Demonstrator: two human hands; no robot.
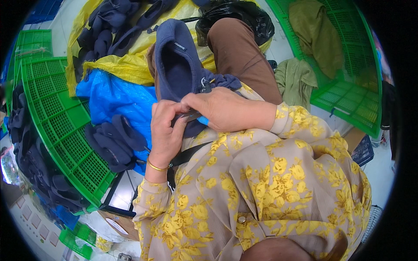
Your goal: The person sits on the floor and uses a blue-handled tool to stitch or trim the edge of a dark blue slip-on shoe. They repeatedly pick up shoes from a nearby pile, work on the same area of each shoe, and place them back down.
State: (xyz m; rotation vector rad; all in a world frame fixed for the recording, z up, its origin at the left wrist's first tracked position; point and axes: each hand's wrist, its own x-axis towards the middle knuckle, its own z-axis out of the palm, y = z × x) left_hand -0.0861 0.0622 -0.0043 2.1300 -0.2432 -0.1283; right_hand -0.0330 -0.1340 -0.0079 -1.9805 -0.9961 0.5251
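A navy felt slipper (164, 71) with a small label inside lies over my lap, toe end away from me. My left hand (165, 128) is closed at the slipper's near end, its fingers pinching the edge. My right hand (222, 108) meets it there, closed round a small tool (190, 116) with a thin metal blade and a bit of blue showing. The fingers hide most of this tool, so its exact kind is unclear. Just beyond my right hand, bunched navy fabric (225, 81) with a whitish thread-like bit lies on my lap.
More navy slippers lie on a yellow sack (135, 65) at the far left and on a blue plastic sheet (115, 93). Green crates stand left (56, 108) and right (348, 102), the right one with olive cloth (315, 35). A black plastic bag (235, 15) sits beyond my knee.
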